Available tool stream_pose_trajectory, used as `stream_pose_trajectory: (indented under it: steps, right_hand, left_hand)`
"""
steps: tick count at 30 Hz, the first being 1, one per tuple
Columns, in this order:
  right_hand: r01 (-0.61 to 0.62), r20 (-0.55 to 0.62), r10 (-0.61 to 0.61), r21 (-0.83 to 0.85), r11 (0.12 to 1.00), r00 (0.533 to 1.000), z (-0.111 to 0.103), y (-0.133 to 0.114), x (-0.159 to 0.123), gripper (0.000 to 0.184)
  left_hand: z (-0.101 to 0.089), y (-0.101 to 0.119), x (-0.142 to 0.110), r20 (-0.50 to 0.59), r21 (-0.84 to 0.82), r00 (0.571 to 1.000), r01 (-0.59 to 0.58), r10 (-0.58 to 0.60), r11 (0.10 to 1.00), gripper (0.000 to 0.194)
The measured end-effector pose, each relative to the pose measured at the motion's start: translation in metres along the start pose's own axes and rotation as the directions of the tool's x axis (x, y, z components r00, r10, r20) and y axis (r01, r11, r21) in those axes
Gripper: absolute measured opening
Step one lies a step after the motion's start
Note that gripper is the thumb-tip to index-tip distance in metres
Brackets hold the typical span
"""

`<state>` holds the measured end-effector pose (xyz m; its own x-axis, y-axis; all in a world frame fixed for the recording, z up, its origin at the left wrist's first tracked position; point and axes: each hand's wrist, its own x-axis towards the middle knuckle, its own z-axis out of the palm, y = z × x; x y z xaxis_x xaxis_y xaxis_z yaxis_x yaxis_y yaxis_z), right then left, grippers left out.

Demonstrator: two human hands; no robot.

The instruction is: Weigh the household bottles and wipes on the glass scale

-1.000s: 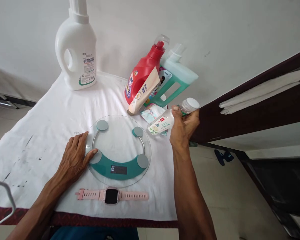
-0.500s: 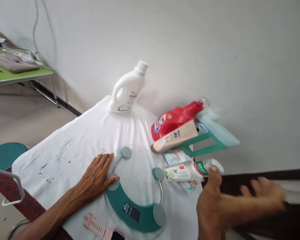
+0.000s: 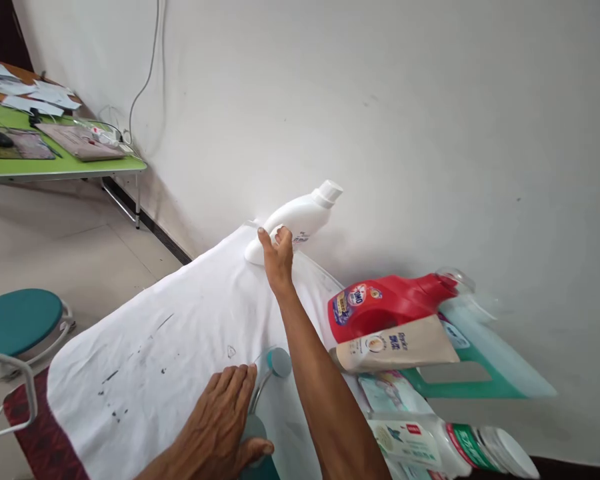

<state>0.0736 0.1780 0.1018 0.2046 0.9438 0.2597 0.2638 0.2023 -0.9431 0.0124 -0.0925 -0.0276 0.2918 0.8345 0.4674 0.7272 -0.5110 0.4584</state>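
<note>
At the far end of the cloth-covered table, a white laundry detergent bottle (image 3: 307, 217) leans to the right, its cap toward the wall. My right hand (image 3: 279, 259) reaches across and has its fingers around the bottle's handle. My left hand (image 3: 225, 413) lies flat with fingers stretched, partly on the white cloth (image 3: 180, 340) and with the thumb over the edge of a glass bathroom scale (image 3: 279, 362). My right forearm hides much of the scale.
To the right lie a red OMO detergent bottle (image 3: 385, 303), a beige tube (image 3: 400, 345), a green-and-clear bottle (image 3: 500, 373), a soft packet (image 3: 387, 392) and a white-capped bottle (image 3: 420, 440). A teal stool (image 3: 20, 323) and a green table (image 3: 5, 167) stand left. The wall (image 3: 405, 120) rises behind.
My right hand has moved from the right side to the white bottle and taken its handle. The bottle leans further over. My left hand stays by the scale; the view has shifted.
</note>
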Motion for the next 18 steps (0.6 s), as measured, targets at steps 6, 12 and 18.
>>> stream_pose_trajectory:
  steps: [6,12,18]
  right_hand:
    - [-0.097,-0.187,0.117,0.111,0.989,0.975,0.064,0.001,0.053,0.029]
    - [-0.051,-0.166,0.092,0.237,0.97,0.982,0.018,0.012,0.035,0.04]
    - [0.031,-0.327,0.082,0.328,0.944,0.942,-0.025,0.011,0.022,0.053]
  left_hand:
    - [0.012,-0.006,0.006,-0.018,-0.063,0.999,-0.04,0.039,0.997,0.114]
    - [0.016,-0.004,0.007,-0.048,-0.011,0.998,-0.035,0.034,0.999,0.117]
    - [0.008,-0.001,0.007,0.011,0.003,1.0,-0.018,0.018,1.0,0.116]
